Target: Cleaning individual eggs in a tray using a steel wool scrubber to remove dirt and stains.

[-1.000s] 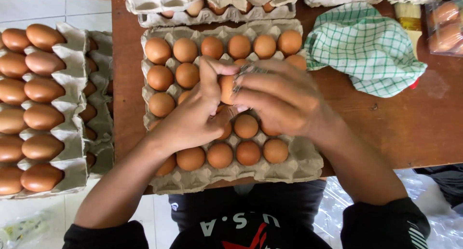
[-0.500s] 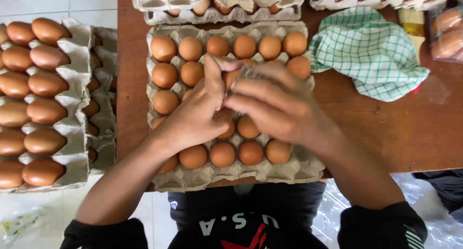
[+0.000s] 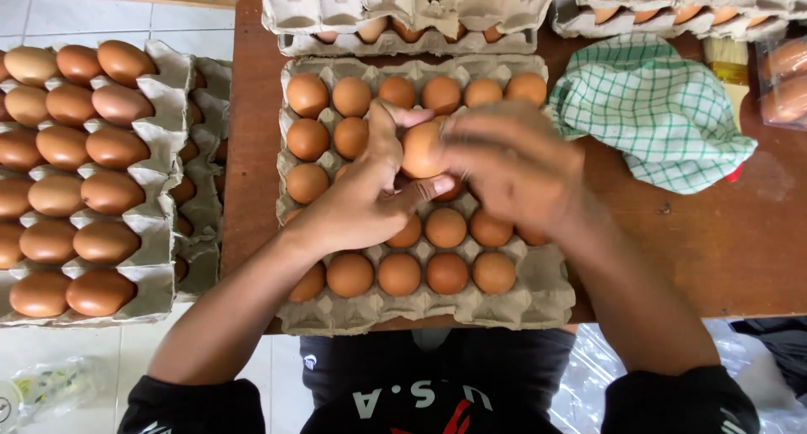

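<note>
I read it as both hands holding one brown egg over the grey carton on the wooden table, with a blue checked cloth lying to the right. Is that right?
Not quite: the cloth is green and white checked, not blue, as the head view shows. The rest stands: left hand and right hand hold one brown egg over the grey carton on the wooden table.

- At frame centre, the left hand (image 3: 361, 198) and right hand (image 3: 513, 169) together hold one brown egg (image 3: 422, 148) above a grey pulp egg tray (image 3: 538, 295) on the wooden table (image 3: 714, 249).
- A green checked cloth (image 3: 651, 106) lies upper right.
- Stacked trays of eggs (image 3: 84, 173) fill the left edge.
</note>
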